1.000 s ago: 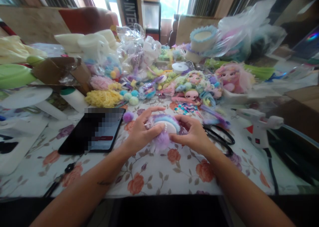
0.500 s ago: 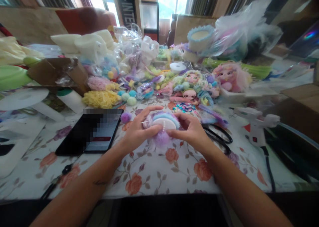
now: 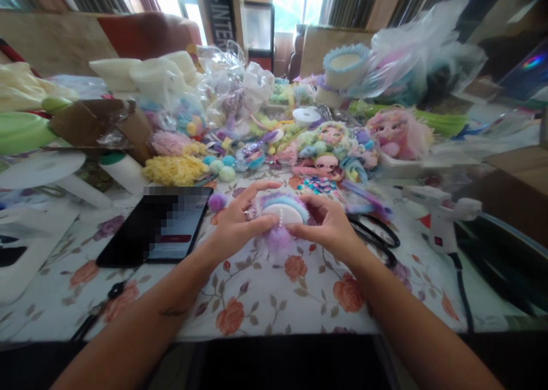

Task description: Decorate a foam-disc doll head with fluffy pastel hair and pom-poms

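Between my two hands is a small round white piece edged with fluffy blue and lilac trim, with a short string of white beads across its face. A fuzzy purple pompom hangs at its lower edge. My left hand grips the piece from the left, thumb on the white face near the beads. From the right, my right hand pinches its edge between thumb and fingers. The underside of the piece is hidden.
A tablet lies to the left, beside a loose purple pompom. Black-handled scissors and a white glue gun are on the right. Sequins, doll heads, yellow yarn and a cardboard box crowd the back.
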The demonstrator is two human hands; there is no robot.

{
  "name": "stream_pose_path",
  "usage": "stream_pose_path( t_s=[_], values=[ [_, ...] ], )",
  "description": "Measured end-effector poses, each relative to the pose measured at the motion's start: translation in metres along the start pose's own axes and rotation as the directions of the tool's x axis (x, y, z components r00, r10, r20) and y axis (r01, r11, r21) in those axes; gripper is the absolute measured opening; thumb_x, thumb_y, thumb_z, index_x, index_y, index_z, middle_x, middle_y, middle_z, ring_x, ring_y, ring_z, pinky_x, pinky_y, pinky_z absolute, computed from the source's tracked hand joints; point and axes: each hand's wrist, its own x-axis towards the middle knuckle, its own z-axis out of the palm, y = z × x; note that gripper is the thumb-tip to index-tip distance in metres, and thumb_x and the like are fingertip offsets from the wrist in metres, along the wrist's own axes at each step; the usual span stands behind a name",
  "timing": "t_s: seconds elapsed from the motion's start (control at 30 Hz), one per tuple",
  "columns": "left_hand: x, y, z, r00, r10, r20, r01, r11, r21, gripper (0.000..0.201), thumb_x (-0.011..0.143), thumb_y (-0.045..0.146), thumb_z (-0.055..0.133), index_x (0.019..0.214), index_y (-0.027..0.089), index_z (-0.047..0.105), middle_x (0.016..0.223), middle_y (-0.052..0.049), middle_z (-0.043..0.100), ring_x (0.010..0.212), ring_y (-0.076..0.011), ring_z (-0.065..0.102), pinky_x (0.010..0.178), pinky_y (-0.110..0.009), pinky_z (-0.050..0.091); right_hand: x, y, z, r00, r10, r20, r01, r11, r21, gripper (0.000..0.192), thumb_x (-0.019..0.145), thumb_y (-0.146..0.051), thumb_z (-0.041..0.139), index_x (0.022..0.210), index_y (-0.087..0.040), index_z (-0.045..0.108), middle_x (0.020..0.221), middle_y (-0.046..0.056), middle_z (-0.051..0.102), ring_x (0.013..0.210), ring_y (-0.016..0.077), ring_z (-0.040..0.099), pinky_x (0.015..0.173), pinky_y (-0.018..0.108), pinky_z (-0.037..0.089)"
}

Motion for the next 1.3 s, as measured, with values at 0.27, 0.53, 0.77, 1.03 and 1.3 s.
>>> stream_pose_path(
  t_s=[0.27,0.53,0.77,1.03,1.3],
  values=[
    [0.002,-0.002,-0.002,0.998,-0.044,0.044,0.042,0.998,0.049,0.053,0.076,0.039,0.076,0.127,0.027,0.062,0.133,-0.005,0.063,0.119,-0.0283,0.060,0.099,-0.036,0.049,0.001,-0.002,0.000,1.000,0.018,-0.010,-0.018,0.998,-0.054,0.039,0.066,-0.038,0.086,0.098,-0.021,0.071,0.091,0.003,0.072,0.084,0.0227,0.066,0.073,0.034,0.052],
    [0.001,-0.002,-0.002,0.976,-0.192,0.103,0.202,0.975,-0.096,0.056,0.076,0.041,0.078,0.127,0.024,0.062,0.117,-0.005,0.069,0.101,-0.0242,0.066,0.083,-0.031,0.052,0.001,0.003,-0.006,0.996,-0.085,0.021,0.087,0.977,-0.197,0.043,0.073,-0.044,0.083,0.107,-0.023,0.068,0.096,0.004,0.071,0.087,0.0236,0.067,0.076,0.036,0.052],
    [0.002,-0.009,0.003,0.962,-0.271,-0.030,0.266,0.958,-0.109,0.056,0.075,0.043,0.077,0.125,0.022,0.065,0.117,-0.006,0.070,0.106,-0.0266,0.064,0.088,-0.035,0.049,-0.004,0.007,0.004,0.702,-0.708,0.073,0.531,0.452,-0.717,0.040,0.082,-0.024,0.075,0.120,-0.023,0.061,0.108,0.010,0.062,0.101,0.0272,0.059,0.088,0.044,0.050],
    [0.002,0.001,0.003,0.977,-0.212,-0.034,0.211,0.977,-0.043,0.052,0.073,0.041,0.078,0.119,0.019,0.068,0.124,-0.007,0.070,0.120,-0.0297,0.059,0.103,-0.037,0.043,-0.013,0.004,0.014,0.528,-0.804,0.272,0.683,0.212,-0.698,0.018,0.091,-0.011,0.061,0.105,-0.022,0.065,0.080,0.004,0.062,0.071,0.0174,0.053,0.066,0.032,0.047],
    [0.002,-0.003,0.001,0.984,-0.174,-0.023,0.172,0.981,-0.091,0.047,0.073,0.040,0.078,0.116,0.021,0.070,0.122,-0.006,0.071,0.119,-0.0300,0.060,0.104,-0.037,0.043,-0.005,-0.007,0.017,0.517,-0.790,0.330,0.711,0.181,-0.679,0.027,0.090,-0.009,0.061,0.115,-0.020,0.062,0.091,0.006,0.070,0.080,0.0184,0.062,0.073,0.033,0.052]
  ],
)
